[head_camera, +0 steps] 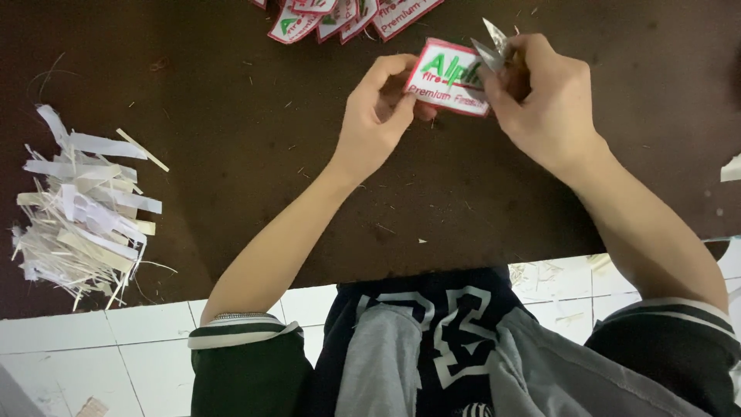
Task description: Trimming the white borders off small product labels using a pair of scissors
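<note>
My left hand (380, 108) pinches the left edge of a white embroidered patch (445, 77) with a red border and green and red lettering, held above the dark brown table (231, 93). My right hand (540, 96) grips small metal scissors (492, 48), whose blades stick up at the patch's right edge. Both hands hold their things close together, near the top middle of the view.
Several similar patches (340, 15) lie in a row at the table's far edge. A heap of white trimmed strips (81, 212) sits at the left. Small scraps dot the table. White floor tiles (139, 347) show below the table edge.
</note>
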